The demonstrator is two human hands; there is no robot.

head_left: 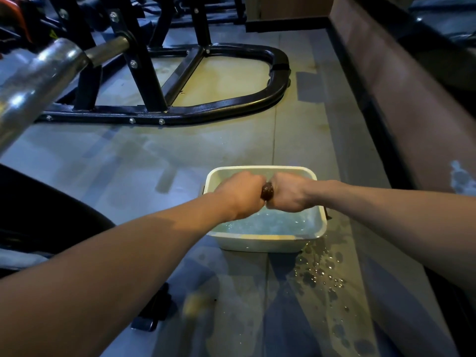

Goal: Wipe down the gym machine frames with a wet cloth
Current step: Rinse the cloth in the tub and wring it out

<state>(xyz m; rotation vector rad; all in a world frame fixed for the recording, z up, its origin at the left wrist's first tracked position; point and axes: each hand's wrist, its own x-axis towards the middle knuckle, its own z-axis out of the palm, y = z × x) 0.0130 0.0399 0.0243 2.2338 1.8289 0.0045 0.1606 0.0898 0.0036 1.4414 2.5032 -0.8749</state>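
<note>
Above the tub, the left hand and right hand each clench one end of the dark cloth, which shows between the two fists.

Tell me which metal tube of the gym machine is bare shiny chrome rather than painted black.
The thick chrome bar at upper left, nearest the camera; the curved floor frame beyond the basin is glossy black.

Both arms reach forward, toward 12 o'clock, forearms converging. The left hand and right hand are fists, knuckles up, almost meeting. Each grips one end of a dark cloth, of which only a twisted knot shows between them.
</note>
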